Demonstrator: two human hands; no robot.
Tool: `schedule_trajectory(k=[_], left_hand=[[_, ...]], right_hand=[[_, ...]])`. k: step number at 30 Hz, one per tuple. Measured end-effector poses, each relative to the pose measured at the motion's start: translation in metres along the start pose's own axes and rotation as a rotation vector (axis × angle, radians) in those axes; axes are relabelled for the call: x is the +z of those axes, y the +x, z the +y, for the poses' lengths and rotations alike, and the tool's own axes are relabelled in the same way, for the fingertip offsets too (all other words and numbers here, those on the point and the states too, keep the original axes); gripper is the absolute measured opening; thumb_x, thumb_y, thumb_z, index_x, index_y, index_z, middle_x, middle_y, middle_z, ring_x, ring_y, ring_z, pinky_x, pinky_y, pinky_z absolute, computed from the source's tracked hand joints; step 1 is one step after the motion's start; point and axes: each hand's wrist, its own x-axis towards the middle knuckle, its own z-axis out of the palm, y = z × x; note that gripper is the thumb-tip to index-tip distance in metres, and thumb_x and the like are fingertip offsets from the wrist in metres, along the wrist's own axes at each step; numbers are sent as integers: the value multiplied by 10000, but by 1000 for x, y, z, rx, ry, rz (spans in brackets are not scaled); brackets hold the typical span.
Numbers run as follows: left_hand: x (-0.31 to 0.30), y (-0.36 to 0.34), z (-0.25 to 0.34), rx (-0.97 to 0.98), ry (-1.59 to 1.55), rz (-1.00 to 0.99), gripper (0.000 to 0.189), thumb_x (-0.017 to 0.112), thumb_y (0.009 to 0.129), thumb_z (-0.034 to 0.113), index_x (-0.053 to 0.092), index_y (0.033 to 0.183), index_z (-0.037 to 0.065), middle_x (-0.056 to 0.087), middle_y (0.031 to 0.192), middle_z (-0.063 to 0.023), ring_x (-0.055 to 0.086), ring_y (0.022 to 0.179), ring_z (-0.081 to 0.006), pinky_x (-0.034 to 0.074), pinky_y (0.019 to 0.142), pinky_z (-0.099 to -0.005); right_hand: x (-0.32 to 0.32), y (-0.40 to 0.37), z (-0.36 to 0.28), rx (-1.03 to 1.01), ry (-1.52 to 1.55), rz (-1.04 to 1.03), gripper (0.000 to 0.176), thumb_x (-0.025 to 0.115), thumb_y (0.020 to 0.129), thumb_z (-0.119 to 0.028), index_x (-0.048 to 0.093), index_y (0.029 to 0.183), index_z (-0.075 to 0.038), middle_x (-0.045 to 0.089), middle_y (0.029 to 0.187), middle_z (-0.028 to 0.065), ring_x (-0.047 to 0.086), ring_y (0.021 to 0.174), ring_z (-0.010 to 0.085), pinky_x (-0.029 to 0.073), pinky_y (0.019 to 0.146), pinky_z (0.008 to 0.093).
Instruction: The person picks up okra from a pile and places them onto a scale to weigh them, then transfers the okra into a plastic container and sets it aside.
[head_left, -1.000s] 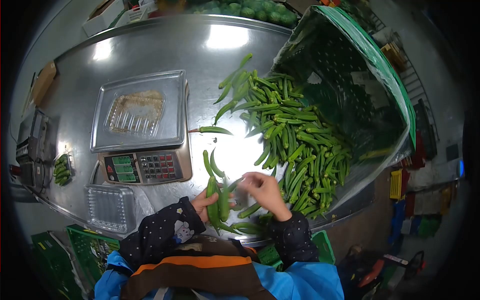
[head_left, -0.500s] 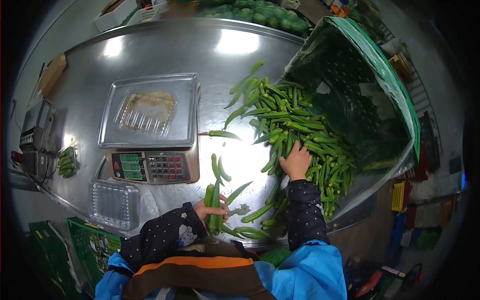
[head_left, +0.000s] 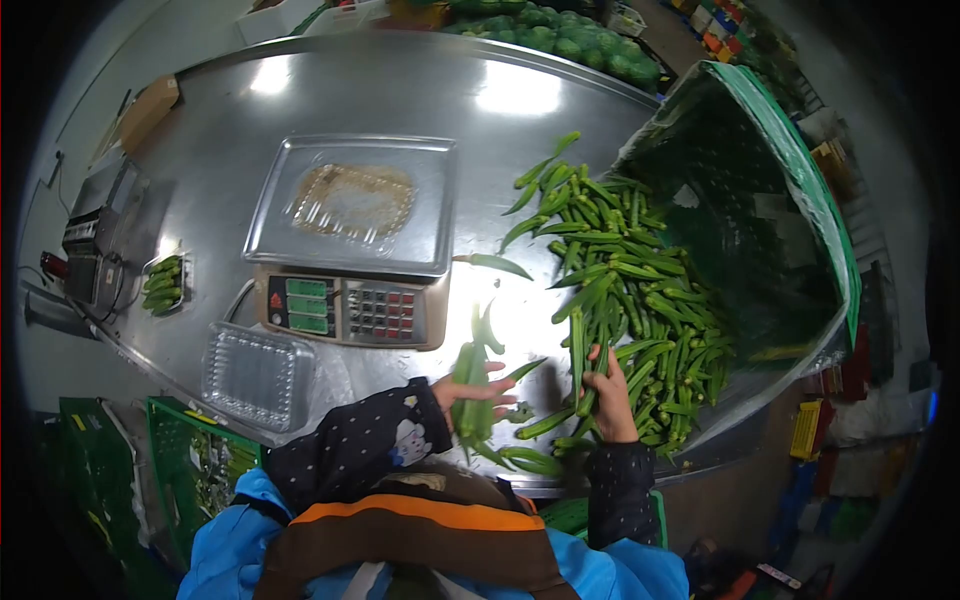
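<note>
A heap of green okra [head_left: 690, 325] spreads over the steel table to the right. My right hand [head_left: 612, 400] is closed around okra pods at the heap's near-left edge; its palm side is partly hidden. My left hand [head_left: 455, 393] holds a small bunch of okra pods [head_left: 470, 360], blurred by motion, with its fingers across them. Several loose okra pods [head_left: 530, 460] lie between and near my hands. Left of my left hand stands a digital scale [head_left: 350, 315], whose metal pan [head_left: 425, 215] carries an open clear plastic tray [head_left: 345, 205].
A green crate lined with clear plastic [head_left: 840, 250] lies tipped beside the heap. Stacked clear trays [head_left: 258, 375] sit before the scale. A filled okra tray [head_left: 163, 285] and a machine [head_left: 95, 240] are at the left. Green crates [head_left: 175, 470] stand below the table's near edge.
My right hand has drawn back from the heap toward me, with okra in its fingers. My left hand's fingers have loosened somewhat around its bunch. The camera view has shifted.
</note>
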Motion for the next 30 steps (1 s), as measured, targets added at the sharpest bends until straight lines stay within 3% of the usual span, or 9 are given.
schedule_trajectory(k=[4, 9, 14, 23, 25, 26, 27, 29, 30], left_hand=[[5, 8, -4, 62, 3, -82, 673, 639, 798, 102, 271, 1361, 84, 423, 1301, -141, 430, 1208, -272, 403, 987, -389], [0, -10, 3, 48, 190, 33, 528, 650, 791, 96, 378, 1241, 49, 545, 1081, -153, 584, 900, -254, 495, 794, -420], [-2, -27, 5, 80, -42, -28, 550, 571, 799, 25, 323, 1288, 58, 470, 1214, -115, 504, 1108, -245, 409, 983, -426], [-9, -41, 8, 34, 40, -172, 641, 537, 827, 94, 265, 1394, 218, 478, 1225, -87, 499, 1117, -237, 403, 962, -428], [-12, -43, 9, 6, 31, -127, 642, 538, 821, 66, 274, 1390, 206, 471, 1237, -95, 506, 1109, -239, 414, 951, -417], [-10, -42, 9, 125, 29, -126, 651, 555, 801, 19, 289, 1378, 163, 471, 1237, -109, 512, 1101, -228, 427, 936, -406], [-10, -43, 9, 141, 25, -124, 651, 555, 801, 19, 289, 1378, 163, 471, 1237, -109, 512, 1101, -228, 427, 936, -406], [-13, -45, 12, 257, 157, -40, 664, 575, 780, -25, 302, 1364, 134, 478, 1228, -119, 497, 1116, -212, 429, 934, -394], [-9, -47, 16, 321, 117, -67, 670, 580, 772, -55, 306, 1358, 118, 484, 1216, -118, 490, 1122, -205, 423, 939, -385]], right_hand=[[53, -48, 7, 54, -150, -205, 271, 488, 774, 39, 400, 1005, -74, 478, 805, 29, 501, 622, 113, 423, 559, 235], [86, -67, 11, 88, -62, -309, 437, 483, 815, 45, 344, 1216, -61, 549, 919, 86, 521, 654, 136, 426, 597, 252], [96, -67, 14, 90, 85, -160, 455, 485, 852, -25, 346, 1285, 1, 536, 1083, 126, 541, 854, 171, 450, 706, 279], [141, -62, 28, 59, -99, -162, 413, 388, 948, -172, 364, 1322, 2, 425, 1314, 129, 356, 1247, 225, 277, 1027, 376], [149, -61, 22, -586, -1210, -45, 398, 364, 943, -180, 420, 1267, 44, 429, 1298, 116, 378, 1211, 234, 280, 1014, 347], [145, -56, 22, -631, -1283, -84, 432, 390, 926, -185, 377, 1292, 44, 415, 1297, 141, 367, 1217, 262, 317, 990, 351], [149, -57, 20, -643, -1285, -98, 432, 390, 926, -185, 377, 1292, 44, 415, 1297, 141, 367, 1217, 262, 317, 990, 351], [159, -64, 15, -223, -390, -192, 467, 394, 943, -182, 283, 1370, -29, 381, 1344, 152, 353, 1237, 260, 282, 1026, 376], [162, -62, 19, -220, -396, -185, 628, 535, 875, -137, 198, 1394, -28, 366, 1345, 167, 373, 1227, 257, 310, 1012, 361]])
